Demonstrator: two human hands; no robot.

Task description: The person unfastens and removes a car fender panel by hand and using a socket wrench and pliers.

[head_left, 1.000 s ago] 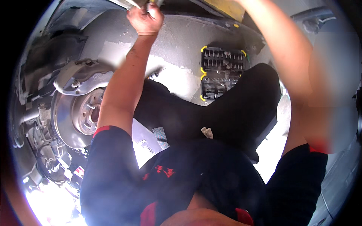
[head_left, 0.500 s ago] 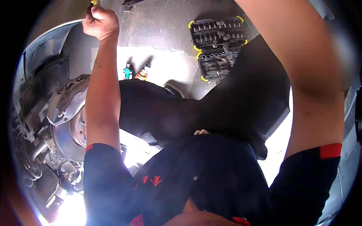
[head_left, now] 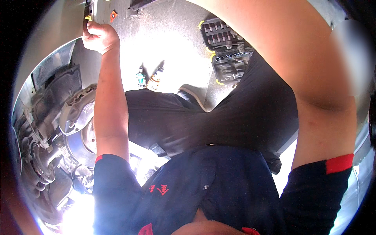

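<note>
My left hand (head_left: 101, 38) is closed in a fist at the upper left, next to the edge of a car's body panel (head_left: 55, 29). It is wrapped round a dark-handled tool (head_left: 88, 17) with a yellow band; the tool's far end runs out past the top edge, so its kind is unclear. My right forearm (head_left: 270, 35) crosses the upper right and leaves the picture at the top, with the hand out of sight. Below my left forearm sit a brake disc (head_left: 80, 147) and a grey brake caliper (head_left: 78, 113), partly hidden by that arm.
An open socket set case (head_left: 219, 80) with yellow corners lies on the floor beyond my knee. A green-and-black tool (head_left: 141, 77) and an orange one (head_left: 155, 79) stand near my shoe (head_left: 192, 96). A small orange piece (head_left: 113, 16) lies near my left hand. Suspension parts (head_left: 41, 164) fill the left side.
My left hand has shifted slightly down and left, still gripping the tool. My right forearm reaches farther left across the top, covering more of the case. The small orange piece has come into view.
</note>
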